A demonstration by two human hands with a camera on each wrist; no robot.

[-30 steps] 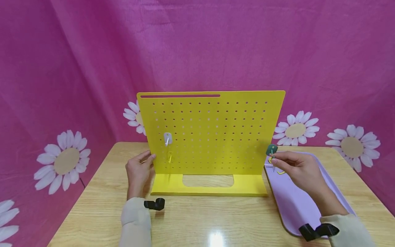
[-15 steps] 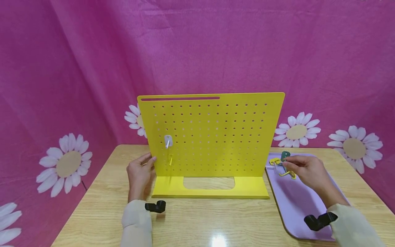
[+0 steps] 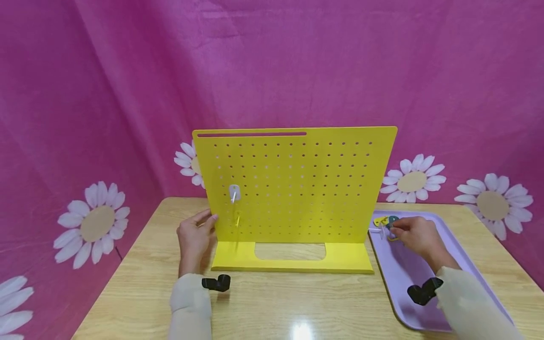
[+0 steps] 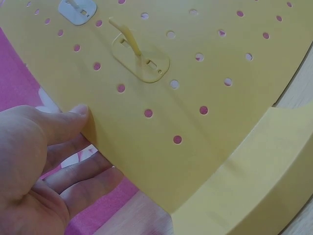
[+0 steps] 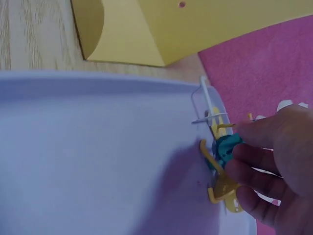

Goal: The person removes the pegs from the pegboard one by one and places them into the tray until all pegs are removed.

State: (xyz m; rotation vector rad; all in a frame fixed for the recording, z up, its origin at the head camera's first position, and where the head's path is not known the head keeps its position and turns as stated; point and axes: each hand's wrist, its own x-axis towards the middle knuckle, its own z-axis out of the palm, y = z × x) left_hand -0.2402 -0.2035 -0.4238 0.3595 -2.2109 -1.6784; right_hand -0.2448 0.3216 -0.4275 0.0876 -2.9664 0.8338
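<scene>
Left hand [image 3: 195,238]: at the 8 o'clock edge of the yellow pegboard [image 3: 284,181], pinching it, thumb in front and fingers behind.
Right hand [image 3: 418,236]: at the purple tray's [image 3: 408,293] 11 o'clock end, fingers curled at the green hook [image 5: 227,147]; cannot tell whether they pinch it.
Green hook: low in the tray, among yellow and pale hooks.
Pegboard hooks: white hook [image 3: 234,192] at 9 o'clock, yellow hook [image 4: 146,68] just below.
Tray: on the worktop [image 3: 263,302], at the pegboard's 4 o'clock.
</scene>
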